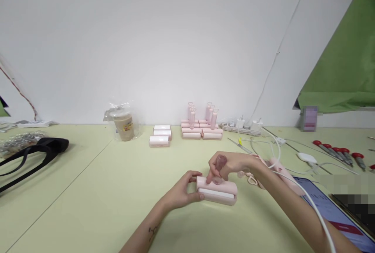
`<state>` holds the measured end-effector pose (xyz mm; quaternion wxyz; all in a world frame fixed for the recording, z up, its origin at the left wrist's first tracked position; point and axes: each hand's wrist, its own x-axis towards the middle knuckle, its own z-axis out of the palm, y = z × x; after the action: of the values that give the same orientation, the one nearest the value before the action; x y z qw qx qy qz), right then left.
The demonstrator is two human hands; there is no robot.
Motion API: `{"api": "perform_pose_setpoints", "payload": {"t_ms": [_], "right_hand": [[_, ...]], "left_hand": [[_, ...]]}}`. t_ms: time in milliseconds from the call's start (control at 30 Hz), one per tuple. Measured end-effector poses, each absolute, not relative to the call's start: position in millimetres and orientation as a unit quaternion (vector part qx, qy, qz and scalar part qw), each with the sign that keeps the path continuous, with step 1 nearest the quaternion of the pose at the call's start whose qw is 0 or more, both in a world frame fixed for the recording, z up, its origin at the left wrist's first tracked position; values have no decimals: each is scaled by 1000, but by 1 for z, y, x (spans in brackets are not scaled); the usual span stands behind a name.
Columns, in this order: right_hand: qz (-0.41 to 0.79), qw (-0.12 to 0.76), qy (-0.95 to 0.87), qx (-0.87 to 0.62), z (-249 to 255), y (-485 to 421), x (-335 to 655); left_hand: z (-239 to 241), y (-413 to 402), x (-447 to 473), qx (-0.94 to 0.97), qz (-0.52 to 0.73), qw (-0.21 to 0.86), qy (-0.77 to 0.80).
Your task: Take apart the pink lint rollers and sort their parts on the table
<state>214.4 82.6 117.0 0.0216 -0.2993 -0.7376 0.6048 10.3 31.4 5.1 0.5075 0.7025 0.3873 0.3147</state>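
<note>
A pale pink lint roller [227,186] lies on the table in front of me, with a white roll showing along its near side. My left hand [183,192] grips its left end between thumb and fingers. From the top of its pink cover a darker, see-through pink handle [222,162] rises, slightly tilted. The fingers of my right hand [233,162] are closed around that handle, and one fingertip touches the cover. Just right of the roller, pink heart-shaped loops [252,180] lie partly behind my right wrist.
Finished-looking pink rollers with upright handles [213,119] stand near the wall. Left of them lie white rolls [159,141] and a bagged cup [125,126]. Cables, scissors [239,145], a power strip [240,129], red-capped tools [345,156] and a tablet [328,206] occupy the right; a black strap [52,143] lies left.
</note>
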Motion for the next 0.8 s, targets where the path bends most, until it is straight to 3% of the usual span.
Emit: {"api": "perform_pose_setpoints", "payload": {"t_ms": [367,567,800], "right_hand": [[607,135,-737,-265,86,70,215],[482,331,-754,-301,64,66,224],[391,350,-768,-367,45,51,213]], "left_hand": [[7,31,10,709,312,499,388],[4,32,9,713,321,497,378],[3,34,8,714,310,506,370]]}}
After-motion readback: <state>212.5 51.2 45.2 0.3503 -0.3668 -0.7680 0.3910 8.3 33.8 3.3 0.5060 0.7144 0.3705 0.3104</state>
